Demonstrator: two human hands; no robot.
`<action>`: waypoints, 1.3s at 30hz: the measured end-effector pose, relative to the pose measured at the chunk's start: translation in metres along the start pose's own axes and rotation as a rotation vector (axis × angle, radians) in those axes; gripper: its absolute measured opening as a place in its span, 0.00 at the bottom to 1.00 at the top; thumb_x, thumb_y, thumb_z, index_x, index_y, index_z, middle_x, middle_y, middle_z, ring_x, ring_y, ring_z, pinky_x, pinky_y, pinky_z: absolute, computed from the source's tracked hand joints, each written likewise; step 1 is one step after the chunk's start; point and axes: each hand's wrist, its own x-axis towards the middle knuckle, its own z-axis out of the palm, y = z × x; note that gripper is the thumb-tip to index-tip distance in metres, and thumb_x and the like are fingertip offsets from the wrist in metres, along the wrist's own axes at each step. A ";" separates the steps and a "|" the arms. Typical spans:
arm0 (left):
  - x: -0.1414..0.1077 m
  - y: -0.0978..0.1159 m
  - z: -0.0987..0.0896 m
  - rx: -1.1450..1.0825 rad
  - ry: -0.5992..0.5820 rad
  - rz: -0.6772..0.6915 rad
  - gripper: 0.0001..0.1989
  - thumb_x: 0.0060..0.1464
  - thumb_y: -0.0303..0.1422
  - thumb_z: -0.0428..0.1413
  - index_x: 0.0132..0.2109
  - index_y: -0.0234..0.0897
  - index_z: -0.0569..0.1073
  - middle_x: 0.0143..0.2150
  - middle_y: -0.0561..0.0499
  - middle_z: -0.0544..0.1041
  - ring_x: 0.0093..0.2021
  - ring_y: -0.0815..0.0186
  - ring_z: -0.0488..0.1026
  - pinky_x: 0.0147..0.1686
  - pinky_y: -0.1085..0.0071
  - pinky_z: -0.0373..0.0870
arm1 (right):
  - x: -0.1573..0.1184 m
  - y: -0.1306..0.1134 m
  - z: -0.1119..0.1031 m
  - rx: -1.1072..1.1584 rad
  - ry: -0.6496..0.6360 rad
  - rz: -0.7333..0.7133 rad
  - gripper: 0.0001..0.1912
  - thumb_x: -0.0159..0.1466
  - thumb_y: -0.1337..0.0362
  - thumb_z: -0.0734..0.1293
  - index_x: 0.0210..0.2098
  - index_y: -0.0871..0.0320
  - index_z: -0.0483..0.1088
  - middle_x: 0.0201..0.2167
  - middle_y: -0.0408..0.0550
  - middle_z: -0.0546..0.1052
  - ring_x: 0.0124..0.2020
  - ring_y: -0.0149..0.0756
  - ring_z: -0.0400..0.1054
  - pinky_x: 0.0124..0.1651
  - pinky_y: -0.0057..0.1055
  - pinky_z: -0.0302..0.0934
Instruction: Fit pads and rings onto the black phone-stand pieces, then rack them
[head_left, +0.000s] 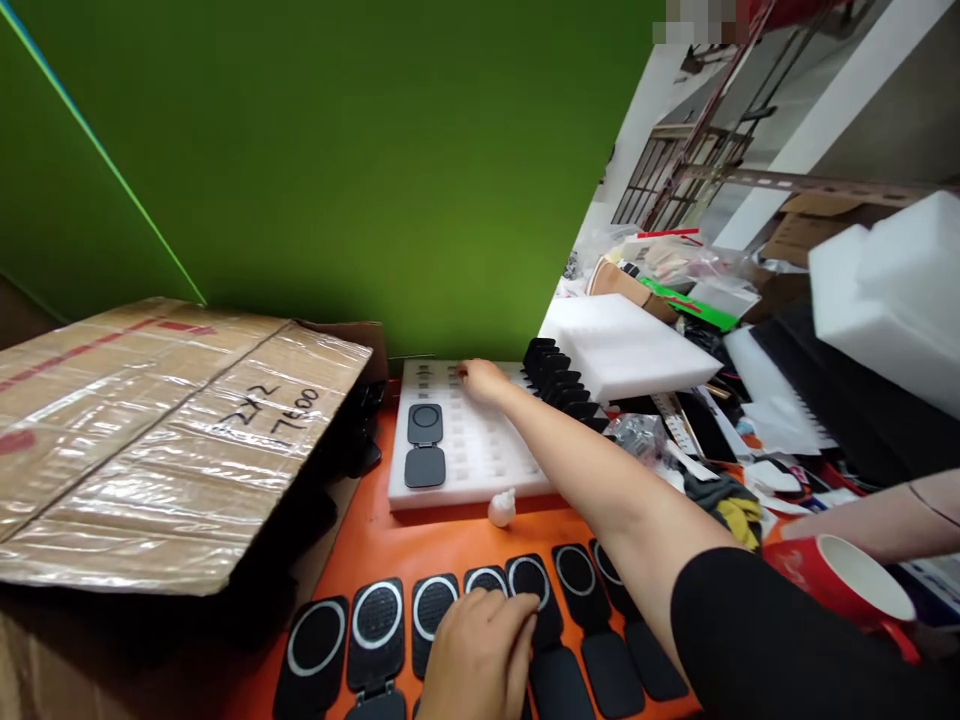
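My right hand (484, 383) reaches to the far side of a white foam tray (457, 483) with rows of small slots. Its fingers are bent together at a slot, and whatever they hold is too small to make out. My left hand (480, 650) is closed, fingers curled over a row of black folding pads with white rings; anything inside it is hidden. One ringed pad (576, 580) lies right of that hand, another (376, 620) to its left. On the tray's left part lies an unfolded dark grey pad (425, 445). A small white bottle (502, 508) stands before the tray.
A large cardboard box (150, 440) fills the left side. Black pieces (559, 378) stand in a row at the tray's right edge, beside a white foam block (630, 345). A red mug (840, 580) and another person's forearm (870, 515) are at right. A green panel (337, 180) rises behind.
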 end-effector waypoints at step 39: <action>-0.016 -0.013 -0.027 -0.140 0.036 -0.072 0.12 0.59 0.28 0.47 0.46 0.41 0.71 0.35 0.49 0.76 0.35 0.62 0.74 0.35 0.67 0.73 | -0.001 -0.039 -0.033 -0.515 -0.063 -0.124 0.12 0.63 0.69 0.59 0.41 0.63 0.73 0.42 0.58 0.77 0.45 0.46 0.69 0.43 0.34 0.58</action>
